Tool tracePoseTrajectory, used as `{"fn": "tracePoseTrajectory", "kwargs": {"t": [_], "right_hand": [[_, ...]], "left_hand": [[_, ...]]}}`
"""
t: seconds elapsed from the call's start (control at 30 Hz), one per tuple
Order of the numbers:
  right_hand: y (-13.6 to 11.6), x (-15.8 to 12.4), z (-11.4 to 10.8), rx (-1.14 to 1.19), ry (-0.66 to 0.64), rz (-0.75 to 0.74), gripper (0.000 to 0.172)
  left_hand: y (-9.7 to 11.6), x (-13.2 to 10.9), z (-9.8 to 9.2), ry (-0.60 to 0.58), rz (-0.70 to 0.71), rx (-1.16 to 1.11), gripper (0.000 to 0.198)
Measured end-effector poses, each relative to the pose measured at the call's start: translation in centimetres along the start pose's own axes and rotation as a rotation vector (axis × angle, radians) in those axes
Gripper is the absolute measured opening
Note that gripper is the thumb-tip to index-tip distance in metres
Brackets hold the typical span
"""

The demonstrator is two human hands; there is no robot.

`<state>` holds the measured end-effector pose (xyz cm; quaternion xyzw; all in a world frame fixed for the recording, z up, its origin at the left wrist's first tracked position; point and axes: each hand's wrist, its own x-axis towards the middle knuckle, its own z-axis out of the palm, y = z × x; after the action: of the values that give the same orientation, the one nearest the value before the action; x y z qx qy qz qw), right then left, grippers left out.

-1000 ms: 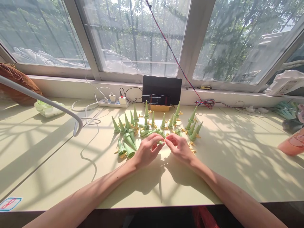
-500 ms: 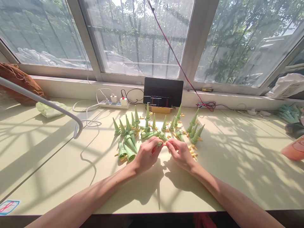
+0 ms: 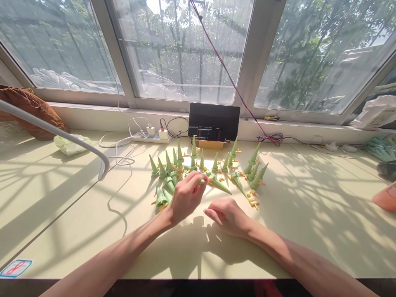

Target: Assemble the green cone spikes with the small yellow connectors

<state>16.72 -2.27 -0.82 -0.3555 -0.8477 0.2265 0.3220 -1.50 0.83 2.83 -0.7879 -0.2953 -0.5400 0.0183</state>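
On the left of the cluster, a few green plastic cones [image 3: 161,198] lie on the table [image 3: 309,231] at mixed angles, and behind them, toward its far edge, a row of upright cones [image 3: 154,167] stands points up. The left hand [image 3: 188,194] comes next, raised just to the right of the lying ones, its fingers bent in and thumb and fingertips closed on a small green piece [image 3: 202,181]; most of that piece is covered, so its shape cannot be told.

Just right of those fingertips lies a single green cone [image 3: 221,185], the key thing for both hands. Its long axis runs aslant: the wide end sits by the left fingertips, toward the far edge, and the point aims at the table's right side and a little toward the near edge. The left hand is the nearer to the wide end, whereas the right hand [image 3: 228,216], closer to the near edge, is just short of the point. Its fingers are loosely curled, thumb reaching left; whether anything is inside cannot be told.

Farther right, a second lying cone [image 3: 239,184] slants much the same way, its point near loose yellow valves [image 3: 253,201]. Past it, more standing cones [image 3: 255,179] close off the cluster's right side.
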Motion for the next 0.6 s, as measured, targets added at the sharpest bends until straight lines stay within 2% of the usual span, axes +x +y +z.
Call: {"fn": "tracePoseTrajectory", "kwargs": {"t": [0.13, 0.27, 0.4, 0.6], "right_hand": [[-0.1, -0.1, 0.2, 0.011, -0.014, 0.021, 0.042], [-0.1, -0.2, 0.3, 0.02, -0.02, 0.041, 0.042], [0.0, -0.3, 0.3, 0.021, -0.018, 0.039, 0.042], [0.1, -0.3, 0.3, 0.021, -0.004, 0.046, 0.044]], "left_hand": [[-2.1, 2.0, -2.2, 0.11, -0.03, 0.154, 0.009], [-4.4, 3.7, -4.5, 0.259, -0.196, 0.273, 0.019], [-6.1, 4.3, -5.4, 0.274, -0.286, 0.309, 0.02], [-7.9, 4.2, -5.7, 0.254, -0.337, 0.344, 0.016]]}}
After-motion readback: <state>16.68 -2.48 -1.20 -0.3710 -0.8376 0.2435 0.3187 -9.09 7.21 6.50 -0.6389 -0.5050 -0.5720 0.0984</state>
